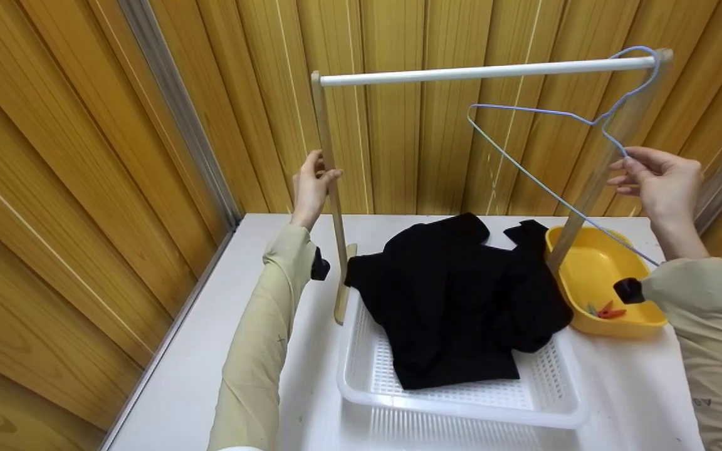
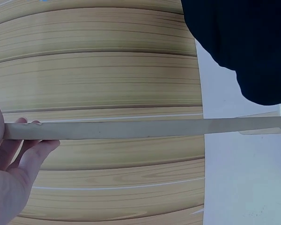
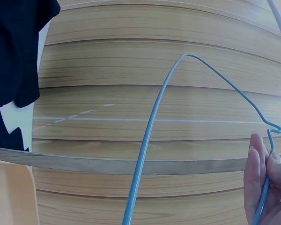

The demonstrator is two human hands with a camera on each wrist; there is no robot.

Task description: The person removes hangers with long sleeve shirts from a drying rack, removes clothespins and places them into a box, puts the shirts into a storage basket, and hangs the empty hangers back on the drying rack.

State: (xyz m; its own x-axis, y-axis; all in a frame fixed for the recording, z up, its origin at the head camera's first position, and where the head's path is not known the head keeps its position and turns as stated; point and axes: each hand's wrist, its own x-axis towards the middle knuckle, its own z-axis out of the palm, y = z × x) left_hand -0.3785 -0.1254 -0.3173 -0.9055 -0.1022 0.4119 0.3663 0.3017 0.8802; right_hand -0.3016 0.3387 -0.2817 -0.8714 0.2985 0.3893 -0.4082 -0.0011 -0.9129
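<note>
A blue wire hanger (image 1: 549,188) has its hook over the white rail (image 1: 461,74) of a rack, close to the rail's right end. My right hand (image 1: 671,185) pinches the hanger's shoulder just below the hook, and the right wrist view shows thumb and fingers on the wire (image 3: 263,197). My left hand (image 1: 312,188) grips the rack's left wooden post (image 1: 329,156) about midway up; in the left wrist view the fingers wrap the post (image 2: 122,130). Below, a black garment (image 1: 449,300) lies crumpled in a white basket (image 1: 461,410).
A yellow tub (image 1: 618,326) stands right of the basket, with a red clothespin (image 1: 610,311) and a greenish one in it. The rack's right post (image 1: 593,181) comes down beside the tub. Wood-patterned panels (image 1: 392,144) back the white table (image 1: 210,376).
</note>
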